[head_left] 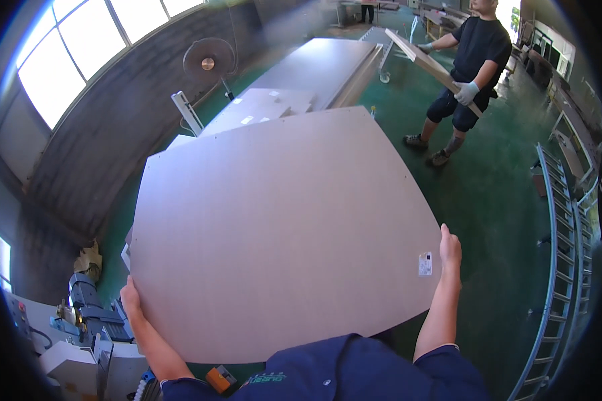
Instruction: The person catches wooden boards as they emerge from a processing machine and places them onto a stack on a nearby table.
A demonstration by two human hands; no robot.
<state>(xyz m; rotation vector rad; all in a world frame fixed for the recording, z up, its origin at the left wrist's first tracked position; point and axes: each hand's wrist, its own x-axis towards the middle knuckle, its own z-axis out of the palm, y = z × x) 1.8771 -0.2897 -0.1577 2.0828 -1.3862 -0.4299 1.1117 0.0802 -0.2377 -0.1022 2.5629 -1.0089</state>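
Note:
A large pale wooden panel (pixel 274 227) spreads out in front of me, a small white label (pixel 425 264) stuck near its right edge. My left hand (pixel 131 297) grips the panel's left edge, and my right hand (pixel 451 247) grips the right edge, thumb on top. The fingers under the board are hidden on both sides. Beyond its far edge, smaller cut boards (pixel 261 107) with white labels lie on a stack of long panels (pixel 308 63).
A machine with a grey motor (pixel 90 304) stands at lower left. Roller conveyor (pixel 555 267) runs along the right. A pedestal fan (pixel 209 61) stands by the left wall. At upper right, a gloved person (pixel 481 53) carries a long board (pixel 435 70) across the green floor (pixel 495 214).

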